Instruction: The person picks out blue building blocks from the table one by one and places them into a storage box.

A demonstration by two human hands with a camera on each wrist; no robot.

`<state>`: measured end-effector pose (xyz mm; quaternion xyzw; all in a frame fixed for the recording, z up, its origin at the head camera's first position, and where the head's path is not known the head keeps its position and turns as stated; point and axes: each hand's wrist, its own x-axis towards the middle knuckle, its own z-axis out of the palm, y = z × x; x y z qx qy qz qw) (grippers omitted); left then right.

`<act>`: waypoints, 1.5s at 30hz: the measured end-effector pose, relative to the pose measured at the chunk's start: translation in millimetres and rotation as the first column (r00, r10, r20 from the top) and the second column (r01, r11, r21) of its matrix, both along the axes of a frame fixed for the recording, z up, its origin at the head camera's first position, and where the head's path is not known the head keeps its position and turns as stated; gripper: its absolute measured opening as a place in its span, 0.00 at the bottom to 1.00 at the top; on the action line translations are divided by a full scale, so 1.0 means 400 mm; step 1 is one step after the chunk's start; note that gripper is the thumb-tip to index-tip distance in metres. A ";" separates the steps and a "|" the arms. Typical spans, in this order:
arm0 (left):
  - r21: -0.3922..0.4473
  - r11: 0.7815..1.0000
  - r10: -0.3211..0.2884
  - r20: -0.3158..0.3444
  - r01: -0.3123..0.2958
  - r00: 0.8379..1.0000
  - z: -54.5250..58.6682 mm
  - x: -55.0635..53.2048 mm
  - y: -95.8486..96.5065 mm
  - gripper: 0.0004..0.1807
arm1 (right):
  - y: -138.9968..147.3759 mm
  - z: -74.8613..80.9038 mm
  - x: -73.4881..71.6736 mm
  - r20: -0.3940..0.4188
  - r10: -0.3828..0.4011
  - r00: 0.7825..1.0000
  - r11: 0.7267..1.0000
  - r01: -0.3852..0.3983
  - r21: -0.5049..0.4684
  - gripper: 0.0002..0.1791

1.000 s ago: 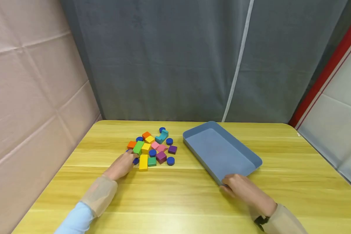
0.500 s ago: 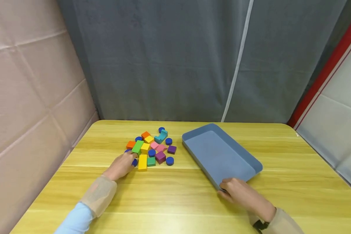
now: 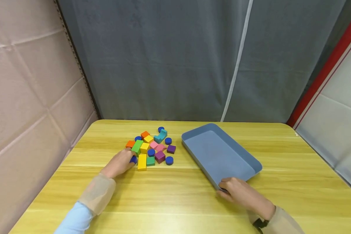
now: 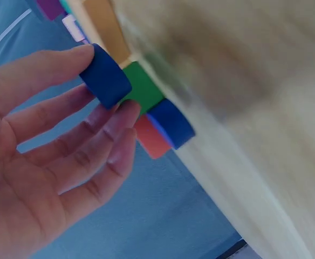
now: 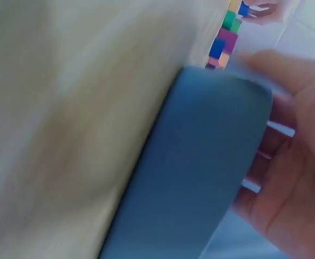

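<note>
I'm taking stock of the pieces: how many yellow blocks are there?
3: the long yellow block at the pile's near edge; another yellow block right of the lime block; a third yellow block beside the far orange block. The left hand might hide more.

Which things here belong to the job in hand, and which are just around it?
In the job:
left hand, pinching a blue disc
right hand, gripping the blue-gray tray
other loose blocks, probably

Just around it:
table
gray curtain
pinkish sheet
</note>
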<state>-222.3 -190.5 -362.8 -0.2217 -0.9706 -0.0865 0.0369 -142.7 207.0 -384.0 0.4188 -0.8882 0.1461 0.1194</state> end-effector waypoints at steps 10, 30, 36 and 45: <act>0.101 0.995 0.013 0.040 -0.017 0.999 0.032 -0.020 0.050 0.19 | 0.077 0.065 -0.069 -0.134 -0.280 0.951 0.958 0.267 -0.106 0.11; 0.264 0.952 -0.135 -0.092 0.155 0.987 0.054 -0.060 0.159 0.19 | 0.177 0.029 -0.176 -0.185 -0.526 0.830 0.849 0.523 -0.068 0.26; 0.253 0.956 -0.145 -0.047 0.152 0.988 0.048 -0.076 0.191 0.22 | 0.192 0.019 -0.184 0.059 -0.585 0.809 0.811 0.585 0.015 0.24; 0.292 0.918 -0.261 -0.063 0.268 0.963 0.027 -0.118 0.241 0.19 | 0.195 0.001 -0.193 0.115 -0.567 0.816 0.821 0.570 0.000 0.14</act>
